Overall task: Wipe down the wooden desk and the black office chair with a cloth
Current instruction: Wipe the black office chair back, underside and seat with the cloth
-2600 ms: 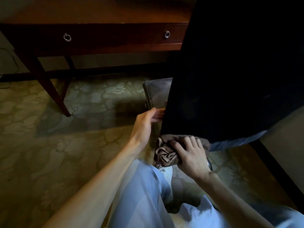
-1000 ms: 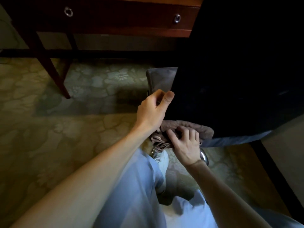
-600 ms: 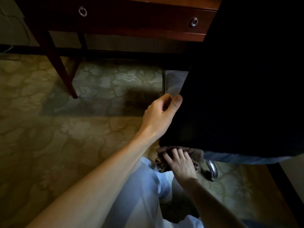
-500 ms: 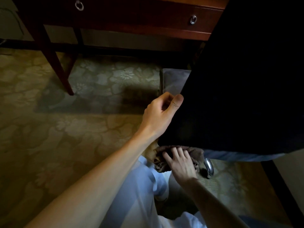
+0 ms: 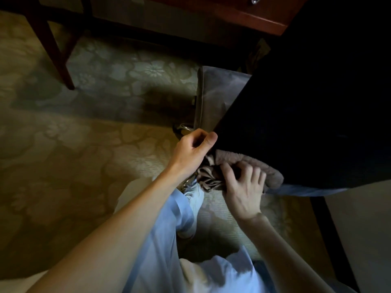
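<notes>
Two hands work the chair (image 5: 306, 127): the left hand (image 5: 191, 153) pinches the backrest's lower corner, and the right hand (image 5: 243, 187), just beside it, grips the bunched cloth (image 5: 249, 163) against the lower edge. That edge runs rightward, nearer the right hand.

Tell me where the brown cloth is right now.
In the head view, the bunched brown cloth sits right of centre, gripped by the right hand against the black chair back's lower edge.

both forearms are bare to the frame edge, no sleeves or jewellery showing. the left hand (image 5: 191, 151) and right hand (image 5: 245, 191) are ungloved. light blue trousers (image 5: 160, 240); a white shoe (image 5: 195, 197).
</notes>
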Available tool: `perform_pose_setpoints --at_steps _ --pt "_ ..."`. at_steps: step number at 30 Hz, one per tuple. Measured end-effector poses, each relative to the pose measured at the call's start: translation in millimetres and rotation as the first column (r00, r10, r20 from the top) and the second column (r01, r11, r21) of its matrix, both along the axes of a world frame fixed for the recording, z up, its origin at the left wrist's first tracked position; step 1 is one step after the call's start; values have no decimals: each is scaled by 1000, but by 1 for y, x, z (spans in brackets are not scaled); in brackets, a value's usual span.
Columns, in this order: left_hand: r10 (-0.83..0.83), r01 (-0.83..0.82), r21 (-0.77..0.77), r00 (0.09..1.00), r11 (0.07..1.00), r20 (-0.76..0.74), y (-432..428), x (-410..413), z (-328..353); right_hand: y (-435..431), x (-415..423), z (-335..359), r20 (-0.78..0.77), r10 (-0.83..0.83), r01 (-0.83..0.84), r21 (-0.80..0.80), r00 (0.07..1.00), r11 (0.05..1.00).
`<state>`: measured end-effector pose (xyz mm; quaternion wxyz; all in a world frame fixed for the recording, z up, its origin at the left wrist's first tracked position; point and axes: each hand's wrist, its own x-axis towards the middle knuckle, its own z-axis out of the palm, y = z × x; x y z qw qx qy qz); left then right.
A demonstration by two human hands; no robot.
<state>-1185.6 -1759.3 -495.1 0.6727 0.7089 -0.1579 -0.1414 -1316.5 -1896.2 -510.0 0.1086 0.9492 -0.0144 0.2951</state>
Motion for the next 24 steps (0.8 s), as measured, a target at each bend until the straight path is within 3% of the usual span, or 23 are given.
perform_pose_setpoints --at_steps 3,10,13,16,18,20,24 --pt "9 -9 -5 1000 1000 -5 -3 0 -4 4 11 -37 -30 14 -14 -15 999 1000" --pt "-18 17 58 1000 998 8 1 6 -4 12 15 -97 -410 64 -112 -96 910 989" --pt "-43 45 35 998 998 -37 3 7 0 27 15 -100 -649 -63 1 -95 758 995" --pt "-84 86 54 995 995 -46 6 8 9 16 -1 -96 -736 -216 233 -81 642 969" --pt "-79 81 63 996 995 -37 8 5 14 3 -14 -75 -695 -206 268 -20 689 963" --pt "-31 33 66 999 997 -26 8 3 15 -11 -27 -44 -619 -126 198 49 775 979" --pt "103 -101 102 995 990 -15 2 -8 11 -38 -55 5 -329 3 26 83 944 996"
